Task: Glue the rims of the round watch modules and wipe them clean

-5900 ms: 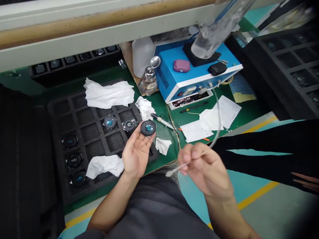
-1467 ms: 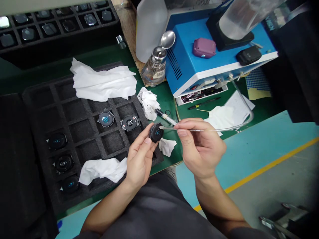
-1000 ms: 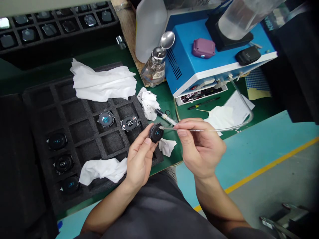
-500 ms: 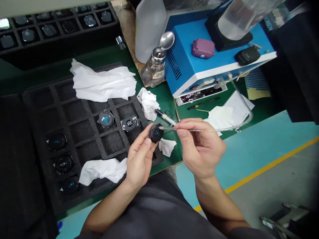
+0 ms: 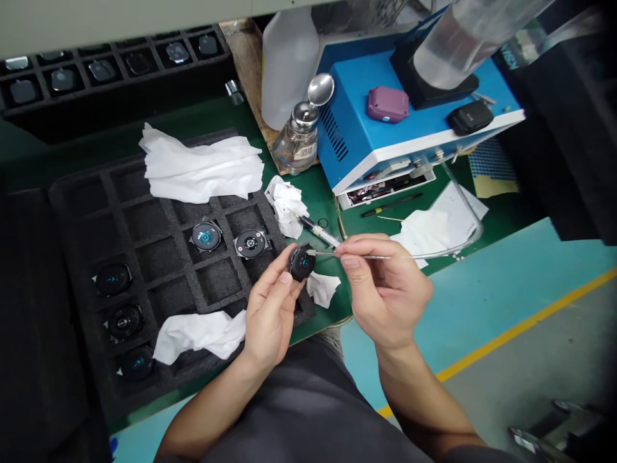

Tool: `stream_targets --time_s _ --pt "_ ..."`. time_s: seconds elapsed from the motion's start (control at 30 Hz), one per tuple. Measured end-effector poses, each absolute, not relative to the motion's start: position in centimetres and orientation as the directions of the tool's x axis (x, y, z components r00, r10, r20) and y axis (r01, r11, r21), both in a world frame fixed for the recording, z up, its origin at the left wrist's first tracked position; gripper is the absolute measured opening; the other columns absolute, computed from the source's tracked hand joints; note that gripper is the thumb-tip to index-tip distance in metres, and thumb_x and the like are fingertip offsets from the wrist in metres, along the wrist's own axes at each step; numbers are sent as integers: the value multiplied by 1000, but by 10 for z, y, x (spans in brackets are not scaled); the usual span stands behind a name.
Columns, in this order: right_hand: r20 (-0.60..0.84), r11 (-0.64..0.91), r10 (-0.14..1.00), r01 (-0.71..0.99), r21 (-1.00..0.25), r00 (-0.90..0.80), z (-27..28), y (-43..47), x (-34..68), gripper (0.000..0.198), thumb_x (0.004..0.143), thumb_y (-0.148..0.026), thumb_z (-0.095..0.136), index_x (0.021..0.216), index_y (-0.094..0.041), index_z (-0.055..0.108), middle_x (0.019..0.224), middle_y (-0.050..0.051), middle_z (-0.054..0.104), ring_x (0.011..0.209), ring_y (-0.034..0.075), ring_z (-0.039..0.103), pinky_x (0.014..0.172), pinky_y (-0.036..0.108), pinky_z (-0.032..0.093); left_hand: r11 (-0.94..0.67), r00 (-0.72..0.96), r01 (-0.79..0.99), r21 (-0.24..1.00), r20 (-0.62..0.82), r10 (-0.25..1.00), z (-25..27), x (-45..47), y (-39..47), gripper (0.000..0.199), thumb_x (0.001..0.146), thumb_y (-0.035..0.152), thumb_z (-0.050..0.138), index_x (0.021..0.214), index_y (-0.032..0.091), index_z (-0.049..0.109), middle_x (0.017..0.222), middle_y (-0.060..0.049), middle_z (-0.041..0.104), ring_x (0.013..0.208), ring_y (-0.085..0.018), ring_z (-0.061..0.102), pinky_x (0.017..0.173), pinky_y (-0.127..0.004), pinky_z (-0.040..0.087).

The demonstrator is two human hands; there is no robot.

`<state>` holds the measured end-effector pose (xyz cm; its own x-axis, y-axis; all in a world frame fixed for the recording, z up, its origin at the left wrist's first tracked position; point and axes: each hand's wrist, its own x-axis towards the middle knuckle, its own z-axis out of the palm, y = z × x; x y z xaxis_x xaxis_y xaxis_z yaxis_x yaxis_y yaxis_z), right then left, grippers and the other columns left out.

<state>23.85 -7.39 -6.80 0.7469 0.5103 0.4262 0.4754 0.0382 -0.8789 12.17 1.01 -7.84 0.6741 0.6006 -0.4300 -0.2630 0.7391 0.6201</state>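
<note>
My left hand (image 5: 270,308) grips a round black watch case (image 5: 299,265) between thumb and fingers, its dark face lit with a small blue pattern. Pinched in my right hand (image 5: 385,283) is a thin metal tube tool (image 5: 325,253); its small grey tip meets the upper edge of the watch case, though exact contact is hard to tell. A clear hose (image 5: 470,241) runs from behind my right hand up to the blue machine. Left of my hands, a black foam tray (image 5: 166,257) holds several more watch cases, including one with a blue-lit face (image 5: 206,236) and another with metal contacts (image 5: 251,244).
White wipes (image 5: 202,168) lie on the tray, with crumpled ones (image 5: 286,206) beside it. A syringe (image 5: 318,229) lies just beyond my hands. Farther back stand a glass pump bottle (image 5: 296,145), a white jug (image 5: 289,71) and the blue machine (image 5: 357,83), bearing a purple case (image 5: 388,104).
The whole view has shifted slightly, so the bench things appear a little lower. Both hands keep their grips, and the tool tip stays at the watch case's edge.
</note>
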Motion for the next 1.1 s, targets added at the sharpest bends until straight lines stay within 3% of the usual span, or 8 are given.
stream_targets --time_s 0.53,1.1 --pt "426 45 555 485 -873 714 -65 -68 241 18 96 -10 61 105 -24 68 97 4 70 96 16 68 86 34 58 721 617 -256 644 -465 635 -72 125 15 32 88 32 76 119 25 79 136 -9 73 134 -28 64 113 -40 52" --pt "428 23 547 499 -866 720 -64 -67 241 15 96 -12 61 103 -23 69 96 4 71 95 18 69 84 36 60 723 613 -249 644 -473 633 -72 124 15 32 87 33 78 118 25 80 136 -10 72 137 -31 61 120 -47 44"
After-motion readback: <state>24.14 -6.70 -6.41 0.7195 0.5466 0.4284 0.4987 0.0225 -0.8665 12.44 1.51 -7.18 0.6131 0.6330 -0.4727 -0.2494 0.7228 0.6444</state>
